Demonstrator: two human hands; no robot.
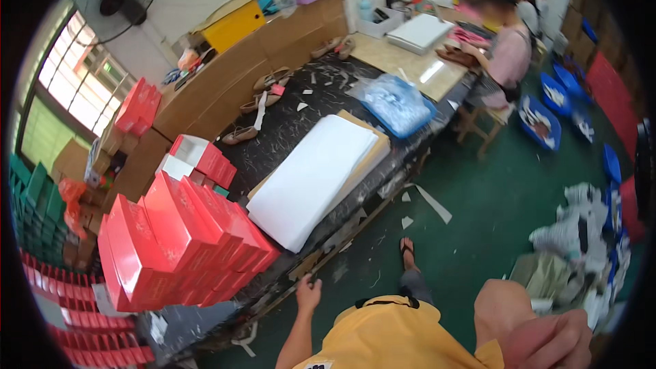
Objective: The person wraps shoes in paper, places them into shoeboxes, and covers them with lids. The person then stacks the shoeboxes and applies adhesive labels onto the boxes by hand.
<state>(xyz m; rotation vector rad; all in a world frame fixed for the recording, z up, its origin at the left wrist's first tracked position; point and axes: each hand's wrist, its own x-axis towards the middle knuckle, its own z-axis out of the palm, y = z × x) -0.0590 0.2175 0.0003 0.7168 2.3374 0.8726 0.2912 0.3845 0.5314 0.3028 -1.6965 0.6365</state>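
My left hand (pixel 309 294) hangs low beside the front edge of the long black table (pixel 290 92), its fingers loosely apart and nothing visible in them. Close to the camera at the lower right, my right hand (pixel 557 343) is raised with its fingers curled in; whatever they may hold is hidden. Nearest my left hand is a stack of red shoe boxes (pixel 184 239) on the table. Just beyond lies a pile of white paper sheets (pixel 314 178) on brown sheets (pixel 372 154).
An open red-and-white box (pixel 201 154) and several brown shoes (pixel 239 135) stand along the table's back. A blue tray (pixel 403 113) holds clear plastic bags. Farther off, a seated person (pixel 509 55) handles shoes. Blue baskets (pixel 540 123) and bagged bundles (pixel 570 232) line the floor at right.
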